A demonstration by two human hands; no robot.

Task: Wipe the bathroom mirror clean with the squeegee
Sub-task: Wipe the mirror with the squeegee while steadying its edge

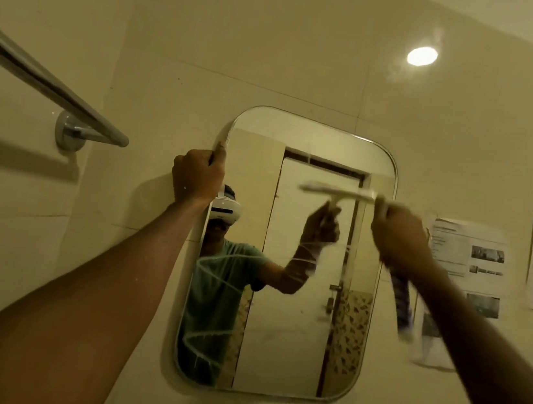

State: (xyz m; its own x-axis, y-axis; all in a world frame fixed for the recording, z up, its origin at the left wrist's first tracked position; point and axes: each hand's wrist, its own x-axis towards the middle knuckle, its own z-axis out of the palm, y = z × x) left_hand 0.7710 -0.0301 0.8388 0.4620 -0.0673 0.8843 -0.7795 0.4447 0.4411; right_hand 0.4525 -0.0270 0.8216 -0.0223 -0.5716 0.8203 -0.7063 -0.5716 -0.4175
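Our right hand [401, 238] has a closed grip on the squeegee [341, 191], blade level against the mirror [295, 307] at upper right; our left hand [198, 176] clamps the mirror's left edge. We judge a wiping stroke underway: white streaks [217, 283] remain lower left, so next pull calls for steady downward pressure.

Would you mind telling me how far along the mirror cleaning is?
Upper mirror glass looks mostly clear. In hand: the right hand holds the squeegee at the upper right while the left hand grips the mirror's left edge. Left: white foam streaks across the middle and lower left.
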